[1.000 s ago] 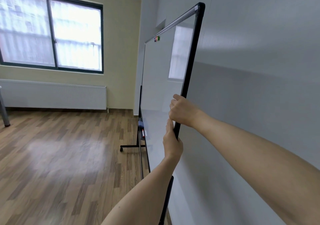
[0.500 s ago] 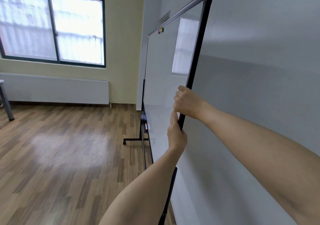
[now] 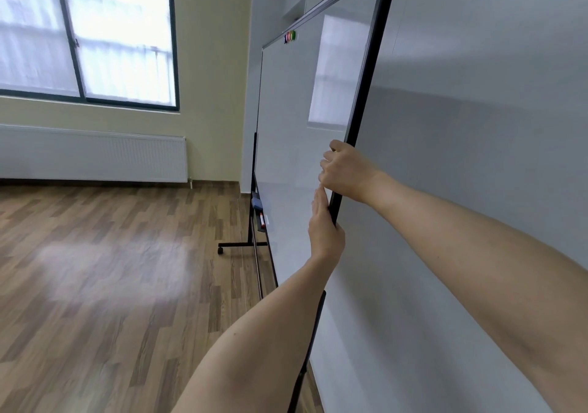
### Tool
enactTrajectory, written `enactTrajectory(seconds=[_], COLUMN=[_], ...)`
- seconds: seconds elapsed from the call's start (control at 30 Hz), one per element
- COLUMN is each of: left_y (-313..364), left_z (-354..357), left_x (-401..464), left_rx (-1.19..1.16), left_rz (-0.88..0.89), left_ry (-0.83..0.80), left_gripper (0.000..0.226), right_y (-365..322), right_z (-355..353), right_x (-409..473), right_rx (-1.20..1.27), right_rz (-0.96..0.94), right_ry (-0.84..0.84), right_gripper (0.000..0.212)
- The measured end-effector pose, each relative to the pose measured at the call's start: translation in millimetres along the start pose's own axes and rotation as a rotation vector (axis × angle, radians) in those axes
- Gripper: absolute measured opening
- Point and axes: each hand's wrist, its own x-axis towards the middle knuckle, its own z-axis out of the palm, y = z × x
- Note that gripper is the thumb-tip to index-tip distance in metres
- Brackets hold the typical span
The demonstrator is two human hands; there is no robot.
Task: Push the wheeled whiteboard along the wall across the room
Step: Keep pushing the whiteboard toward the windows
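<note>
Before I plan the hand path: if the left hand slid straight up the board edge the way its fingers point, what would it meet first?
The left hand points up the whiteboard frame; its fingertips already reach the right hand gripping just above, apparently touching it.

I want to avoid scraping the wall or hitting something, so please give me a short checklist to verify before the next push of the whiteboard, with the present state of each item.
1. Right hand closed on the black side frame of the whiteboard: ok.
2. Left hand on the same frame edge, just below the right one: ok.
3. Wooden floor ahead of the stand free of obstacles: ok in the visible part.
4. Gap between whiteboard and wall: cannot tell, the board hides it.
5. Markers and eraser resting in the tray: ok.
6. Wheels rolling freely: cannot tell; only the far foot shows.
</note>
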Motion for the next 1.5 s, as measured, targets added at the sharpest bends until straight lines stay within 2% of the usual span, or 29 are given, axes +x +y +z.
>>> enactTrajectory(seconds=[0.63, 1.1, 1.5], left_y=[-39, -56, -56], left_z=[4, 7, -4], left_x=[117, 154, 159], left_rx=[0.038, 0.002, 0.078], left_rz=[-0.04, -0.008, 0.019], left_ry=[0.044, 0.039, -0.062], left_gripper=[0.099, 0.1, 0.095], right_y=[2, 1, 0], right_z=[85, 111, 103], right_x=[100, 128, 123], right_rx=[-0.002, -0.04, 0.048], right_rz=[-0.045, -0.079, -0.05], right_ry=[0.064, 0.051, -0.097], right_gripper=[0.027, 0.03, 0.026])
